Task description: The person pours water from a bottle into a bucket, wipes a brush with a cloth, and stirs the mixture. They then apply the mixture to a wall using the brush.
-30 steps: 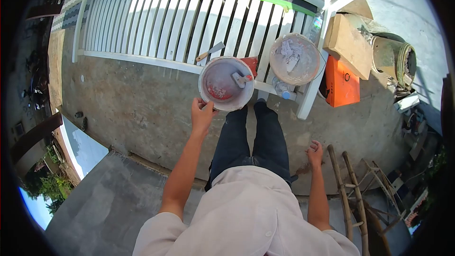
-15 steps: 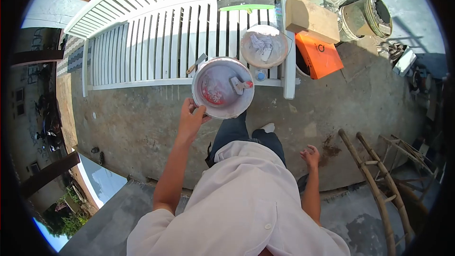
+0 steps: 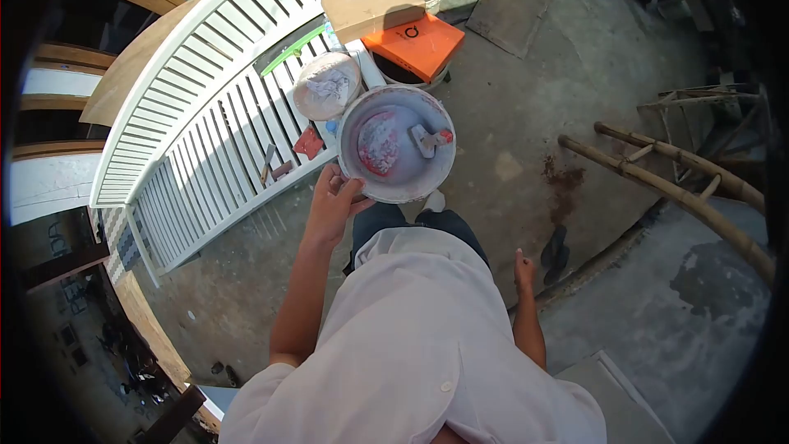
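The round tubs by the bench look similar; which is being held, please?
The tub with reddish residue, gripped at its rim by the left hand; the other tub, with crumpled whitish material, rests on the bench.

We held the bucket [image 3: 401, 188] by its rim in our left grip [image 3: 335, 197]; a tool [image 3: 426, 141] with a red-marked handle lay inside, beside pink and white residue. Our right grip [image 3: 523, 267] hung near the dark slippers [image 3: 556, 255]. On the white slatted desk [image 3: 205, 189] we saw a tub [image 3: 329, 113] of pale scraps, a red piece [image 3: 308, 143] and a scraper [image 3: 268, 163]. An orange box [image 3: 423, 43] lay just beside a brown box [image 3: 372, 5].
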A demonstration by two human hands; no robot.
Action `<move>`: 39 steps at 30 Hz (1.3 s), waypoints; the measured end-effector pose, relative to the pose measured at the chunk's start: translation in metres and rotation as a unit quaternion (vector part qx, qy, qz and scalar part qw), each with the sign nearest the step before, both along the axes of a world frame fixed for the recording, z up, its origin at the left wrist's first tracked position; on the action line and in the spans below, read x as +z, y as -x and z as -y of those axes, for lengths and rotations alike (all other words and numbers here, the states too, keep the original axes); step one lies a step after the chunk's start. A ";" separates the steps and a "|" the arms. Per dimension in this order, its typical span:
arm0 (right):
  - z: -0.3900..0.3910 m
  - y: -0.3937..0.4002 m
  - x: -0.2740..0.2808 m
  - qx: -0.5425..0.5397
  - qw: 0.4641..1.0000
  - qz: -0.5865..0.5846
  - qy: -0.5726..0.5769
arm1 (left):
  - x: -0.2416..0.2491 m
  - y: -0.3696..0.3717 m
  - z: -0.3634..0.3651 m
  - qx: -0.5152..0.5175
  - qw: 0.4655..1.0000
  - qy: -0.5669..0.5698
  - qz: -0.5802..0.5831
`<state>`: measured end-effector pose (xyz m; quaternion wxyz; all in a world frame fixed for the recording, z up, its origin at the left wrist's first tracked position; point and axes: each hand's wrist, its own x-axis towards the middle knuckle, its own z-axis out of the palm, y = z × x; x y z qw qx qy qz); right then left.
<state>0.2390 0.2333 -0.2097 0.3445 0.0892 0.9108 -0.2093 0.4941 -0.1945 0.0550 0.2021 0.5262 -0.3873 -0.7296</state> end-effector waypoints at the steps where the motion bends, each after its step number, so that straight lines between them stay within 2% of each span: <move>1: -0.004 0.003 0.007 -0.016 1.000 -0.018 0.001 | 0.001 0.014 -0.003 -0.020 1.000 0.002 0.000; 2: -0.003 0.005 0.018 -0.030 0.999 -0.036 -0.004 | 0.002 0.026 0.000 -0.039 0.999 -0.001 0.000; 5: 0.014 0.022 0.046 -0.077 0.989 -0.097 0.086 | 0.006 0.067 -0.010 -0.091 0.996 0.002 -0.006; 7: 0.053 0.039 0.097 -0.103 0.970 -0.097 0.197 | 0.006 0.093 -0.010 -0.124 0.992 0.002 -0.013; 9: 0.101 0.061 0.150 -0.068 0.945 -0.135 0.291 | 0.000 0.118 -0.003 -0.158 0.987 -0.005 -0.020; 11: 0.155 0.079 0.219 -0.030 0.918 -0.215 0.332 | -0.002 0.149 -0.002 -0.188 0.982 -0.005 -0.018; 14: 0.209 0.121 0.276 0.141 0.888 -0.322 0.295 | -0.008 0.202 0.004 -0.227 0.973 -0.013 -0.029; 18: 0.271 0.184 0.271 0.304 0.838 -0.393 0.226 | -0.023 0.277 0.028 -0.284 0.958 -0.024 -0.032; 21: 0.291 0.225 0.254 0.333 0.874 -0.337 0.109 | -0.026 0.335 0.042 -0.300 0.952 -0.038 -0.054; 23: 0.299 0.252 0.244 0.349 0.875 -0.333 0.052 | -0.021 0.368 0.050 -0.322 0.945 -0.030 -0.047; 26: 0.313 0.301 0.233 0.354 0.864 -0.359 0.000 | -0.019 0.424 0.071 -0.363 0.931 -0.003 -0.039; 30: 0.316 0.340 0.231 0.340 0.870 -0.354 -0.048 | -0.013 0.481 0.085 -0.397 0.916 -0.026 -0.047; 39: 0.322 0.418 0.246 0.299 0.897 -0.320 -0.060 | -0.015 0.610 0.092 -0.448 0.893 -0.036 -0.039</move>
